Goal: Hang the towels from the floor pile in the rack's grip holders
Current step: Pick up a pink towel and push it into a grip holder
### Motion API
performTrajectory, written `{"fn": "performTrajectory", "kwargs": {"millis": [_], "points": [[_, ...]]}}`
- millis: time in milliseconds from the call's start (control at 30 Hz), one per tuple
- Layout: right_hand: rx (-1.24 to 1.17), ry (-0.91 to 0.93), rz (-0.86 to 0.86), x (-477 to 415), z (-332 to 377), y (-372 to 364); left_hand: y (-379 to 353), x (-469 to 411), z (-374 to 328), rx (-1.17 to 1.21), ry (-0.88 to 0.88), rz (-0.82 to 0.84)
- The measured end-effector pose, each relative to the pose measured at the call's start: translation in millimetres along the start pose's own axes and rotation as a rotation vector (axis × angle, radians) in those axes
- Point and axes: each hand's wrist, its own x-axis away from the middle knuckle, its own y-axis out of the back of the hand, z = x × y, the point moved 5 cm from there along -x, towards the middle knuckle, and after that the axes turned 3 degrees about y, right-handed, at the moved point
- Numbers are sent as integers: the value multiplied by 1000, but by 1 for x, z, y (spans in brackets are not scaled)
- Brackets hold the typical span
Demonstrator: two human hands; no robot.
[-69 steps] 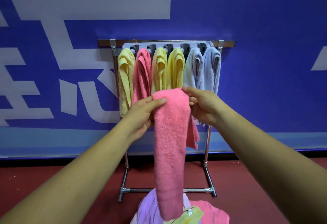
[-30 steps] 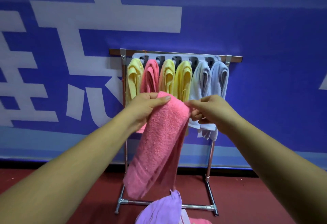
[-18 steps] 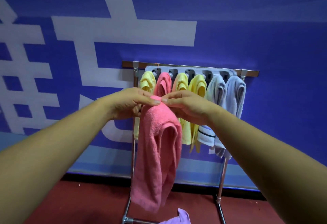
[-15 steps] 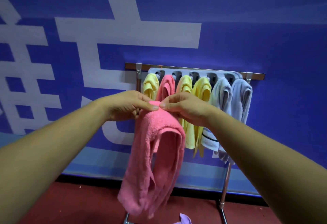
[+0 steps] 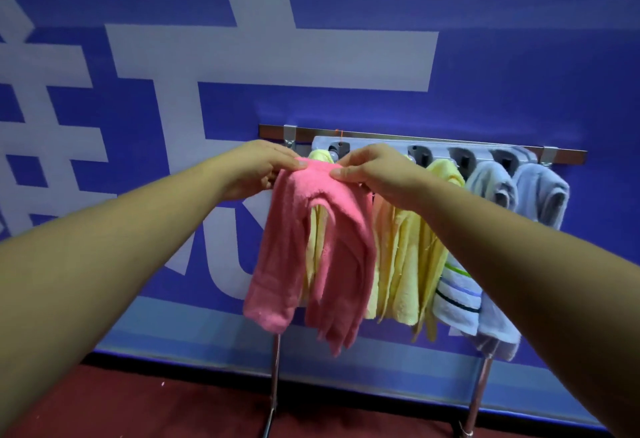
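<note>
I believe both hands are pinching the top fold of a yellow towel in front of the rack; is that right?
Not quite: the head view shows the left hand and right hand pinching the top fold of a pink towel, not a yellow one, in front of the rack.

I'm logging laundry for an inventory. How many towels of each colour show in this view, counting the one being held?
Pink towel: 1, pinched by left hand and right hand
Yellow towels: 3
Pale blue towels: 2
Total: 6 in view; anything behind the pink one is hidden.
</note>
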Motion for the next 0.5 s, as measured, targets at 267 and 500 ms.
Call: {"fn": "performTrajectory", "kwargs": {"millis": [267, 500], "points": [[271, -20, -293, -84, -2, 12, 25, -83, 4, -39, -20, -128], [813, 57, -435, -108, -22, -5, 15, -130, 56, -52, -7, -150]]}}
